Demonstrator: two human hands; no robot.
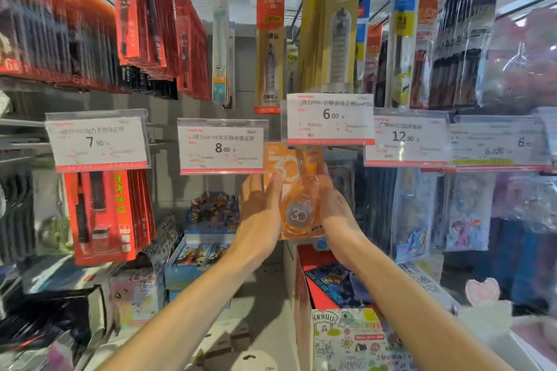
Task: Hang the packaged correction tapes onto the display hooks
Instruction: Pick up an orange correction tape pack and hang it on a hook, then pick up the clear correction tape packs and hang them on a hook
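**Orange tape pack held up between two hands at the hook wall**

Far left, rows of red packs (90, 39) hang blurred from upper hooks against a grey back panel (168, 184). Below them sits a price tag reading 7.90 (96, 141), with more red-carded packs (105, 214) under it. Next along is the 8.00 tag (221, 147), and under that a shelf of boxed cards (208, 238) and loose cartons.

The left hand (260, 211) is open, fingers straight and together, its palm pressed flat to the left edge of the orange correction tape pack (297, 205). The pack stands upright just below the 6.00 tag (330, 119), its top edge tucked behind that tag, so whether it is on a hook cannot be told. The right hand (334, 205) is likewise open and cups the pack's right edge; the pack is squeezed between the two palms rather than gripped by fingers.

Above, yellow and red pen packs (334, 24) hang from the rails. To the right come a 12.90 tag (404, 138), clear sleeves of stickers (464, 214), and a patterned box (349, 340) at the bottom.
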